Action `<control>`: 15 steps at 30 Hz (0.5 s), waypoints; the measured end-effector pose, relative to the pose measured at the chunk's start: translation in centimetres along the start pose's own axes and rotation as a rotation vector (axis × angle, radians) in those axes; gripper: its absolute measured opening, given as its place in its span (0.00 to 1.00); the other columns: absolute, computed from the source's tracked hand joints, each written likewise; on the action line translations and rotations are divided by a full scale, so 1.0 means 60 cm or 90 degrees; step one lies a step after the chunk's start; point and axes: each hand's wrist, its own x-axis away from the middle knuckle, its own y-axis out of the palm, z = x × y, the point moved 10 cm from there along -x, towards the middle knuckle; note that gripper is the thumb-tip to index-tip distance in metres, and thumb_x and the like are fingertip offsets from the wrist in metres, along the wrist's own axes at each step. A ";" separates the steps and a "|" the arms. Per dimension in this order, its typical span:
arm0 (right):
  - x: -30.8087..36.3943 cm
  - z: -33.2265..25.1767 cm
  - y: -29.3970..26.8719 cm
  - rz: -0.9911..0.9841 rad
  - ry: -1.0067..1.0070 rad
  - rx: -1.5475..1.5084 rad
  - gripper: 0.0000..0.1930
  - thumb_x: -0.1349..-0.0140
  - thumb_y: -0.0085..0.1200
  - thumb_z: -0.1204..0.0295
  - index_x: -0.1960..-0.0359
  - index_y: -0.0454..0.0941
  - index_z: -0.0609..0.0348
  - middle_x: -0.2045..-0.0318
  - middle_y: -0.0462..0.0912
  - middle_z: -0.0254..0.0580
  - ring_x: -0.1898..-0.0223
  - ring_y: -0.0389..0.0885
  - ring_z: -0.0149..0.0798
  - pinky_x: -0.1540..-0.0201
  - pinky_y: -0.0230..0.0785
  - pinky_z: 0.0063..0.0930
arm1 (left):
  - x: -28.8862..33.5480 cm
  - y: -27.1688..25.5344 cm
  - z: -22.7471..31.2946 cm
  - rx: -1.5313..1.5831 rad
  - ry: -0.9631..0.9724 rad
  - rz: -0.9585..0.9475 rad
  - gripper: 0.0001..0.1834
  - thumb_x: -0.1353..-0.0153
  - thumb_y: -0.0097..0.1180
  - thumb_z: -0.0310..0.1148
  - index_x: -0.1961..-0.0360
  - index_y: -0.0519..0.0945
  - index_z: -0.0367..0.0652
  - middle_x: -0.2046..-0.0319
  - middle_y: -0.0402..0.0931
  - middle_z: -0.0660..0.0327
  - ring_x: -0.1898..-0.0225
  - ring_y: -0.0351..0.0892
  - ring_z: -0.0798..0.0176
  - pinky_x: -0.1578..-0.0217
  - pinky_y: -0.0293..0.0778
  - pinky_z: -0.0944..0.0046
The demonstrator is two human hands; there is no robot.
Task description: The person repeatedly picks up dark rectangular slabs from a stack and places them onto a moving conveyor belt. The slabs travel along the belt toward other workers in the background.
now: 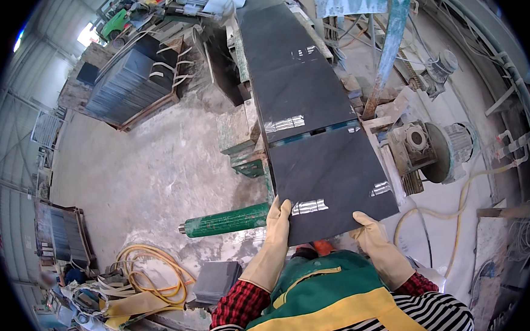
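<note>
A dark grey stone slab lies at the near end of a conveyor, its front edge toward my apron. Both hands wear cream rubber gloves. My left hand grips the slab's left edge near the front corner, with the thumb on top. At the front edge, toward the right, my right hand holds the slab with its thumb over the top; the fingers below are hidden. Beyond a narrow gap lies a second dark slab, and the dark surface continues farther up the line. Bright light reflections show on the slabs.
A green roller juts out left of the conveyor. To the right stands a dusty motor. Stacked slabs stand on a frame at the far left. A yellow hose lies coiled near a small slab pile at lower left.
</note>
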 end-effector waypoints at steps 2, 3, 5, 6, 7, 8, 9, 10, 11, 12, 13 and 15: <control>-0.009 -0.003 0.015 -0.022 -0.004 -0.013 0.11 0.36 0.56 0.79 0.52 0.77 0.67 0.53 0.83 0.48 0.55 0.84 0.46 0.57 0.79 0.39 | -0.018 -0.006 0.001 -0.018 0.012 -0.003 0.27 0.27 0.51 0.38 0.31 0.67 0.40 0.40 0.74 0.60 0.41 0.73 0.66 0.40 0.69 0.66; -0.012 -0.002 0.020 -0.032 -0.006 -0.020 0.12 0.36 0.56 0.79 0.52 0.77 0.67 0.53 0.83 0.48 0.55 0.84 0.46 0.56 0.79 0.39 | -0.023 -0.009 -0.003 -0.018 0.007 -0.003 0.26 0.27 0.51 0.38 0.32 0.67 0.40 0.41 0.75 0.60 0.42 0.73 0.66 0.41 0.69 0.66; -0.032 -0.003 -0.008 -0.013 -0.032 0.059 0.15 0.33 0.51 0.79 0.45 0.73 0.71 0.47 0.79 0.50 0.47 0.80 0.47 0.43 0.74 0.40 | -0.032 -0.010 -0.005 -0.018 -0.004 -0.004 0.25 0.27 0.51 0.37 0.33 0.69 0.41 0.43 0.76 0.61 0.43 0.74 0.67 0.42 0.70 0.66; -0.044 -0.004 -0.026 -0.003 -0.047 0.098 0.17 0.31 0.48 0.79 0.42 0.71 0.72 0.44 0.78 0.51 0.43 0.78 0.48 0.36 0.71 0.41 | -0.036 -0.006 -0.002 -0.009 0.000 -0.015 0.24 0.27 0.51 0.37 0.33 0.69 0.41 0.43 0.76 0.61 0.44 0.74 0.67 0.43 0.71 0.66; -0.055 -0.004 -0.035 -0.012 -0.063 0.140 0.16 0.31 0.49 0.79 0.43 0.72 0.72 0.45 0.79 0.50 0.43 0.79 0.46 0.37 0.72 0.39 | -0.040 -0.003 0.000 0.001 0.004 -0.026 0.24 0.27 0.51 0.37 0.33 0.69 0.41 0.43 0.76 0.61 0.44 0.74 0.67 0.43 0.71 0.66; -0.065 -0.004 -0.042 -0.021 -0.078 0.183 0.16 0.31 0.50 0.79 0.44 0.73 0.72 0.45 0.80 0.49 0.43 0.79 0.44 0.38 0.73 0.37 | -0.041 0.002 0.005 0.011 0.008 -0.035 0.24 0.27 0.51 0.37 0.34 0.69 0.41 0.43 0.76 0.61 0.44 0.74 0.67 0.43 0.71 0.66; -0.073 -0.004 -0.047 -0.029 -0.092 0.227 0.15 0.31 0.50 0.79 0.45 0.74 0.72 0.46 0.81 0.47 0.44 0.79 0.42 0.39 0.74 0.36 | -0.041 0.006 0.008 0.022 0.007 -0.038 0.24 0.27 0.51 0.37 0.33 0.68 0.41 0.43 0.75 0.60 0.44 0.74 0.67 0.43 0.71 0.66; -0.081 0.002 -0.063 -0.008 -0.074 0.149 0.15 0.33 0.52 0.79 0.46 0.74 0.71 0.47 0.81 0.49 0.46 0.81 0.44 0.42 0.76 0.38 | -0.040 0.011 0.013 0.033 0.005 -0.041 0.24 0.27 0.51 0.37 0.33 0.68 0.41 0.42 0.75 0.60 0.44 0.74 0.67 0.43 0.71 0.65; -0.090 0.008 -0.072 0.010 -0.054 0.072 0.15 0.35 0.54 0.80 0.47 0.74 0.69 0.48 0.81 0.50 0.48 0.82 0.46 0.46 0.78 0.40 | -0.038 0.012 0.018 0.045 0.006 -0.041 0.25 0.27 0.52 0.37 0.33 0.67 0.41 0.42 0.75 0.60 0.43 0.74 0.67 0.42 0.71 0.65; -0.097 0.016 -0.082 0.029 -0.034 -0.005 0.15 0.36 0.56 0.80 0.48 0.75 0.68 0.50 0.81 0.52 0.51 0.83 0.49 0.49 0.79 0.42 | -0.051 0.003 0.003 0.040 0.026 -0.056 0.26 0.26 0.51 0.37 0.32 0.65 0.40 0.41 0.75 0.60 0.42 0.74 0.66 0.41 0.71 0.65; -0.103 0.016 -0.097 0.042 -0.045 0.043 0.16 0.35 0.56 0.78 0.46 0.74 0.69 0.51 0.82 0.52 0.51 0.84 0.47 0.49 0.80 0.39 | -0.055 -0.002 -0.001 0.020 0.044 -0.051 0.26 0.26 0.51 0.37 0.31 0.65 0.40 0.41 0.74 0.59 0.42 0.74 0.64 0.41 0.70 0.64; -0.103 0.008 -0.095 0.065 -0.068 0.142 0.18 0.31 0.55 0.74 0.43 0.73 0.71 0.53 0.83 0.54 0.50 0.84 0.45 0.48 0.80 0.33 | -0.062 -0.007 0.003 -0.016 0.083 -0.043 0.26 0.26 0.51 0.37 0.31 0.65 0.39 0.40 0.74 0.58 0.40 0.73 0.62 0.40 0.70 0.63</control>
